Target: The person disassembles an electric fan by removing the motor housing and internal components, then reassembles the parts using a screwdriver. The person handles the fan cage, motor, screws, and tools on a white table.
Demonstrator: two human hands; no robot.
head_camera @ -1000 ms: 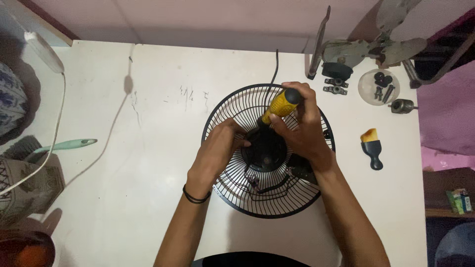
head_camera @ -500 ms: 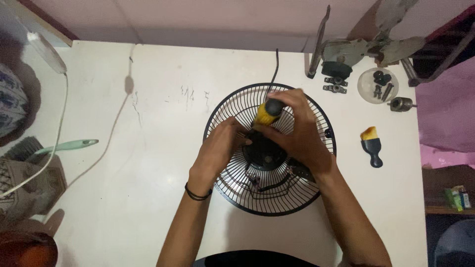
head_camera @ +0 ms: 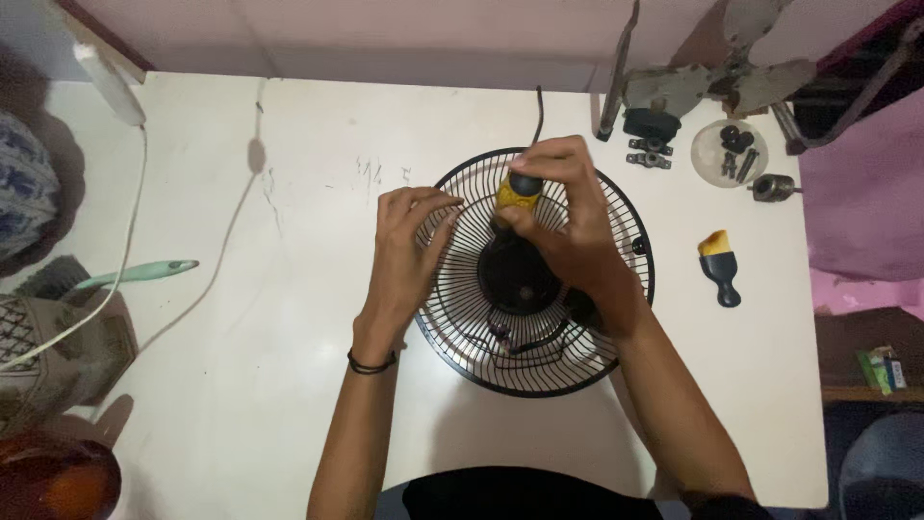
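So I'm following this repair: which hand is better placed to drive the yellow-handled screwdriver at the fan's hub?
Right hand: it grips the yellow-handled screwdriver above the black wire fan guard. Left hand rests on the guard's edge.

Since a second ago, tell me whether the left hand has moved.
Yes. The left hand has slid left off the black fan motor, towards the wire grille rim.

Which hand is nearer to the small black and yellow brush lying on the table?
Right. The right hand grips a screwdriver over the fan guard, closer to the brush; the left hand rests at the guard's far edge.
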